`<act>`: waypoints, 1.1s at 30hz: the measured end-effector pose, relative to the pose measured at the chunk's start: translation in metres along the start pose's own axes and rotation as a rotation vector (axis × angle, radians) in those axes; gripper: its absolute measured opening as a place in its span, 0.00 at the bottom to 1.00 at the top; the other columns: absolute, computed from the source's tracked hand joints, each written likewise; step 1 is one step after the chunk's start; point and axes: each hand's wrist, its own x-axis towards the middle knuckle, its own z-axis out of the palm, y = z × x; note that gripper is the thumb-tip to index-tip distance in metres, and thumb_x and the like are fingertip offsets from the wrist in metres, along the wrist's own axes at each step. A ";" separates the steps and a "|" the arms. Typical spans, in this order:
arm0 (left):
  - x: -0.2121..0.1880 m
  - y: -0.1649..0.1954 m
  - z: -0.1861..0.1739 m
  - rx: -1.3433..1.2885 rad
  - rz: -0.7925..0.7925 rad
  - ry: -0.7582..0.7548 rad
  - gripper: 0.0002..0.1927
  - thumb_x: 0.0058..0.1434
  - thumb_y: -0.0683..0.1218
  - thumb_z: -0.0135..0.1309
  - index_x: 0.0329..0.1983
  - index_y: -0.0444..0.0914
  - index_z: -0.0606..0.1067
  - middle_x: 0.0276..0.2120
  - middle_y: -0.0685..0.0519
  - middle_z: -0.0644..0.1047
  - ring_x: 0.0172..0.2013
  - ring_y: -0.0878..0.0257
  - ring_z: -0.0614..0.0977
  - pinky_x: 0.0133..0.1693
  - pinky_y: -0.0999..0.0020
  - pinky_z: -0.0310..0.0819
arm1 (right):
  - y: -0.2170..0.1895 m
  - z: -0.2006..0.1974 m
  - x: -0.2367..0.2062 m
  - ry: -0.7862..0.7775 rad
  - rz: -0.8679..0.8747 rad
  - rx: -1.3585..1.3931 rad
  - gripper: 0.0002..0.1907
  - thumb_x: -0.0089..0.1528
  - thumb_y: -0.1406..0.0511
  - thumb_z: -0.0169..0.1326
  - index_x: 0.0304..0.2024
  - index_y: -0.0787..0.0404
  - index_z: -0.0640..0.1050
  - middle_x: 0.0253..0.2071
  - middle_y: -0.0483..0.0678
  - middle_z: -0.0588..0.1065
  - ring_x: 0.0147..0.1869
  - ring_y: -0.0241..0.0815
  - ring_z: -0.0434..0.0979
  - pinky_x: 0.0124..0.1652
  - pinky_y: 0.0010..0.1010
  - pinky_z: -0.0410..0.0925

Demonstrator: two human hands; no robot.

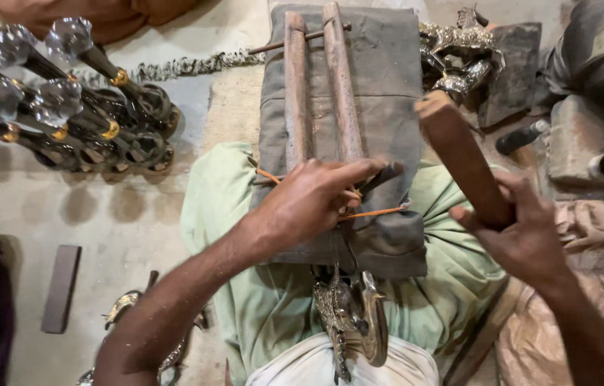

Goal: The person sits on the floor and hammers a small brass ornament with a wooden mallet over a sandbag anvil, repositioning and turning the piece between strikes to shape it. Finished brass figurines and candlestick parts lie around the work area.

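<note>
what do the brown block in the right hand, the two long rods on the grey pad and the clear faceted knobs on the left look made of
The brown block in the right hand looks like wood: matte, worn, with a pale chipped end. The two long rods on the grey pad also look wooden, dull reddish-brown and rough. The clear faceted knobs look like cut glass or crystal, possibly acrylic, judging by their transparent glinting facets.

hidden: metal piece (350,322) top under grey cloth (380,78) | cut off: crystal-knob rods (66,93) left edge

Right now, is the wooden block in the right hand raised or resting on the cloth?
Raised. The right hand grips the wooden block tilted in the air beside the grey cloth pad, not touching it.
</note>
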 end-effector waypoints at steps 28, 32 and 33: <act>-0.015 0.012 0.024 0.095 -0.124 0.229 0.36 0.51 0.27 0.45 0.65 0.38 0.69 0.54 0.40 0.79 0.50 0.47 0.85 0.51 0.57 0.84 | 0.006 -0.058 0.025 -0.099 -0.301 -0.624 0.31 0.53 0.60 0.66 0.60 0.53 0.74 0.30 0.53 0.80 0.27 0.43 0.80 0.31 0.36 0.76; -0.007 0.010 0.009 0.125 -0.112 0.008 0.34 0.53 0.31 0.53 0.65 0.44 0.70 0.49 0.43 0.82 0.43 0.47 0.86 0.46 0.54 0.83 | 0.020 -0.028 0.002 -0.005 -0.185 -0.091 0.25 0.60 0.59 0.65 0.56 0.55 0.71 0.35 0.54 0.79 0.25 0.39 0.80 0.27 0.32 0.73; -0.004 0.010 0.006 0.127 -0.102 -0.048 0.32 0.56 0.33 0.55 0.64 0.45 0.71 0.47 0.43 0.82 0.41 0.47 0.86 0.45 0.53 0.83 | 0.024 -0.021 -0.005 -0.008 -0.168 -0.128 0.24 0.59 0.60 0.65 0.56 0.55 0.72 0.33 0.53 0.79 0.25 0.39 0.80 0.27 0.32 0.74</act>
